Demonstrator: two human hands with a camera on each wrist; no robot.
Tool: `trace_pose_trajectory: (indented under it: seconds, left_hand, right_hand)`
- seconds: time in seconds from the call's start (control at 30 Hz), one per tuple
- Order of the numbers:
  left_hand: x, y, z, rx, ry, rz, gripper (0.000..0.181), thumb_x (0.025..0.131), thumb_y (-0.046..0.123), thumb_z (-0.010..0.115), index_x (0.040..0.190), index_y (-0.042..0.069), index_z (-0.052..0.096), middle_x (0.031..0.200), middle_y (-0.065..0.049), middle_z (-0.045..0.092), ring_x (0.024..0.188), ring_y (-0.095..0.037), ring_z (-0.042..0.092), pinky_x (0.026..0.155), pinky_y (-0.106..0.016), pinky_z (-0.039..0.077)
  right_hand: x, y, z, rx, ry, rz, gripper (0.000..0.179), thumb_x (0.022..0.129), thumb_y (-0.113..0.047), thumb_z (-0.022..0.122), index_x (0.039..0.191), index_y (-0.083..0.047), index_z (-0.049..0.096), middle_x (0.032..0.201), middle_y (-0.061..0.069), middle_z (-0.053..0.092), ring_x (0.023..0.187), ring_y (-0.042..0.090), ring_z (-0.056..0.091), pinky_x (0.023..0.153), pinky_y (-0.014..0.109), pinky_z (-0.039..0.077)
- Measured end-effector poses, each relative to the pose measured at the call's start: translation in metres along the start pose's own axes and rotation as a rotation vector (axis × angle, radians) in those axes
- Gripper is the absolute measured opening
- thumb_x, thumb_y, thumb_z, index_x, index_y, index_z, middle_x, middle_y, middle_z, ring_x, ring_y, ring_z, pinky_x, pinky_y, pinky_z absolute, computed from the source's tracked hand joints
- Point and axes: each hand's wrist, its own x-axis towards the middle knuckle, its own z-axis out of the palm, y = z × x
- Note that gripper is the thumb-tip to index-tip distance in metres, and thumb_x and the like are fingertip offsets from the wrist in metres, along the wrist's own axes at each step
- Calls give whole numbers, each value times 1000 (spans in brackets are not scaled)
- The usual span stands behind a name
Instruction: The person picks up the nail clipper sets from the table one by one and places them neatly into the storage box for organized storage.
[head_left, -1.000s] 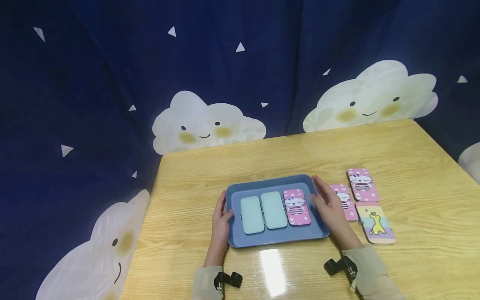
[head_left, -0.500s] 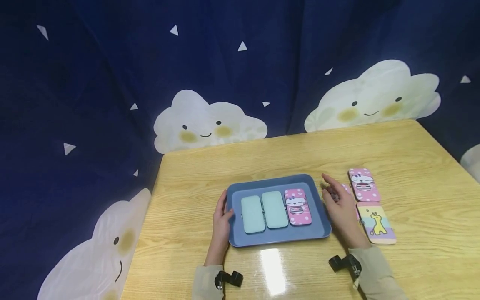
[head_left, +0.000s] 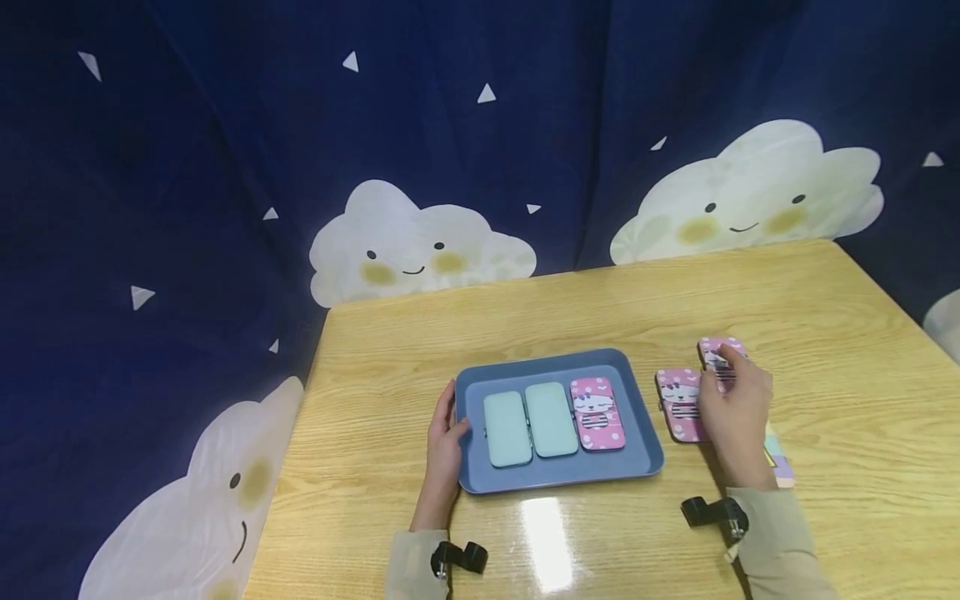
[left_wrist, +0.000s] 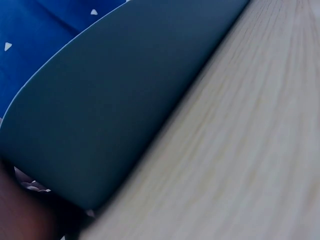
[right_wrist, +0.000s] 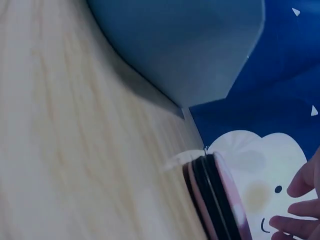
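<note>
In the head view a blue tray (head_left: 558,477) holds two mint-green cases (head_left: 551,419) and one pink case with a cat print (head_left: 597,414). My left hand (head_left: 444,454) grips its left rim, thumb over the inside and fingers along the outer wall. To the right of the tray my right hand (head_left: 738,417) is over several small cases, thumb and fingers apart. Beneath and beside it show a pink cat case (head_left: 678,404), another pink case (head_left: 722,343) behind, and a mostly hidden giraffe case (head_left: 780,468). In the right wrist view, fingers (right_wrist: 300,182) spread above a case edge (right_wrist: 215,195).
The wooden table (head_left: 390,350) extends around the tray on all sides. A dark blue curtain (head_left: 420,133) with cloud faces hangs behind it and along its left side. The tray's outer wall (left_wrist: 100,100) fills much of the left wrist view.
My right hand has let go of the tray's right rim and moved right, over the loose cases. My left hand stays on the left rim, and the tray remains in place.
</note>
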Motion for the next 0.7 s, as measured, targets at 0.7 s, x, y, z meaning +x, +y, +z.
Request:
trace_pose_trajectory:
  seconds: [0.7]
  left_hand:
    - [0,0,1,7,10,-14,66,92,-7,40,155,6,29,161,-12,25,150,-27,18,119,-42,17]
  right_hand:
    - [-5,5,0,-211,-143,22,44,88,-24,64,117,8,63,119,31,49,111,55,37,89,66,21]
